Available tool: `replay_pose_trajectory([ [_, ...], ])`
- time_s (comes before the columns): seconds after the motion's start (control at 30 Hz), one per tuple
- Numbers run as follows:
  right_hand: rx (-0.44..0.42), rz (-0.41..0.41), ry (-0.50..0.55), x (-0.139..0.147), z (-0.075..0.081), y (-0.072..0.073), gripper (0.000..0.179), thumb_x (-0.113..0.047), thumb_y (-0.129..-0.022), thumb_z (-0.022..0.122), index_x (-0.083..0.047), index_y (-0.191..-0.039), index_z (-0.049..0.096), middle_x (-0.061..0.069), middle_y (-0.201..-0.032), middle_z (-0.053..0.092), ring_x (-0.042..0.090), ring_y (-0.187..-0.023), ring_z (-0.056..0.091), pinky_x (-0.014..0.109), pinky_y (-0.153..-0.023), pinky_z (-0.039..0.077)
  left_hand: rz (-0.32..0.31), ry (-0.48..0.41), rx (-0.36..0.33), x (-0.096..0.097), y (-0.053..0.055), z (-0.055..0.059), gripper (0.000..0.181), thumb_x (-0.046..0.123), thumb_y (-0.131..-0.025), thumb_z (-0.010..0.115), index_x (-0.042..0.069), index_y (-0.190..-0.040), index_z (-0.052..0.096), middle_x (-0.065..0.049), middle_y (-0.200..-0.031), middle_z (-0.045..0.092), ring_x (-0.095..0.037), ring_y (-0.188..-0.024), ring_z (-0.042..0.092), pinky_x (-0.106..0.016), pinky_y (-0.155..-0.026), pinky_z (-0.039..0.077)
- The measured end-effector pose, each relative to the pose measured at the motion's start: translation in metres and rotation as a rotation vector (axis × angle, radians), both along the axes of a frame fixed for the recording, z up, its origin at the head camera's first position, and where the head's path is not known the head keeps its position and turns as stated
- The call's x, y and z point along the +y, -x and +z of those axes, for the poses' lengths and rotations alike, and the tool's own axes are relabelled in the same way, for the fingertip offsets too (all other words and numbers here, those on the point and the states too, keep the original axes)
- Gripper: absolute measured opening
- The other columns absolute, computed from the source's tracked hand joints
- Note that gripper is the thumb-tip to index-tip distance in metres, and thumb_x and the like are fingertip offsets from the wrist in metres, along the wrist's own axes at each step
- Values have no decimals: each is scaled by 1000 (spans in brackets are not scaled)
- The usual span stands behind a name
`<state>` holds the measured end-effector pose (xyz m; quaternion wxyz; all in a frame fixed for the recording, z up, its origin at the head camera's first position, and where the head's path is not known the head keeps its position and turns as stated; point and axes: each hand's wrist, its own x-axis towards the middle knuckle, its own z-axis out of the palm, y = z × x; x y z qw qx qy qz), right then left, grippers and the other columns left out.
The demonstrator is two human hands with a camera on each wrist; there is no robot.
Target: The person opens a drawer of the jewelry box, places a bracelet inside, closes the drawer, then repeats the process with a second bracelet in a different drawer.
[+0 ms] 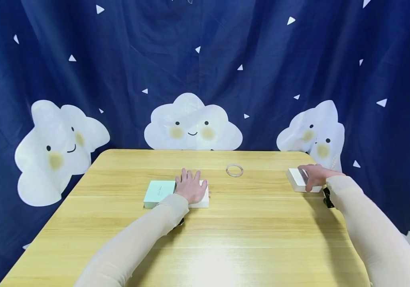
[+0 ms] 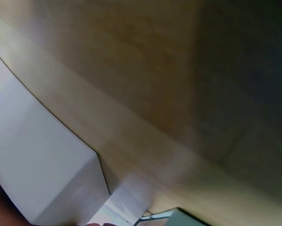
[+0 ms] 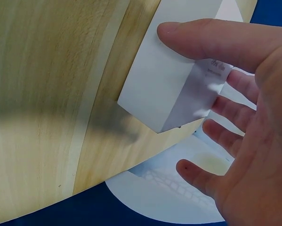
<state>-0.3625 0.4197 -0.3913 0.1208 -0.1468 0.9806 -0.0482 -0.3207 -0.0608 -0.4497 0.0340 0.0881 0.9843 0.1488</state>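
Observation:
My left hand (image 1: 192, 188) rests with spread fingers over a white box (image 1: 201, 202) left of the table's middle. Directly left of it lies a mint-green box (image 1: 158, 192) with small script on top. In the left wrist view the white box (image 2: 42, 141) appears close up, a green corner (image 2: 183, 219) low in the frame. At the right side of the table, my right hand (image 1: 314, 176) holds another white box (image 1: 294, 179) from above. The right wrist view shows the thumb along one face of this box (image 3: 150, 70), the fingers at its opposite side.
A thin pale ring, like a bangle (image 1: 234, 175), lies on the wooden table (image 1: 248, 227) between the hands, toward the back. A dark blue curtain (image 1: 205, 71) with clouds and triangles hangs behind the table. The right-hand box sits close to the table's right edge.

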Motion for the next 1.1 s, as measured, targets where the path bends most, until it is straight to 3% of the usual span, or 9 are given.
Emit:
replay_pose_trajectory([
  [0.1, 3, -5, 21, 0, 0, -1, 94, -10, -54, 86, 7, -139, 47, 18, -104, 62, 32, -88, 53, 35, -74, 46, -2, 2, 0, 0, 0, 0, 67, 52, -106, 20, 14, -161, 25, -26, -164, 21, -45, -154, 2, -68, -120, 11],
  [0.67, -10, -32, 57, 0, 0, -5, 93, -11, -56, 88, 9, -137, 46, 20, -104, 60, 31, -88, 54, 37, -74, 48, 4, 4, 2, 1, -2, 0, 68, 54, -106, 16, 15, -161, 26, -25, -164, 22, -46, -154, 2, -68, -120, 10],
  [0.87, -15, -38, 49, -3, 1, -6, 96, -13, -58, 89, 9, -141, 44, 27, -117, 58, 34, -93, 54, 44, -80, 50, 10, 7, -7, 2, 2, -4, 69, 55, -106, 16, 16, -161, 24, -24, -165, 20, -45, -155, 1, -68, -120, 8],
  [1.1, -5, -23, 26, -4, -1, -3, 100, -17, -58, 89, 6, -145, 43, 36, -138, 49, 45, -114, 53, 56, -92, 48, 14, -13, 2, 1, 5, -8, 66, 52, -106, 22, 15, -161, 26, -25, -164, 20, -46, -154, 1, -68, -120, 8],
])
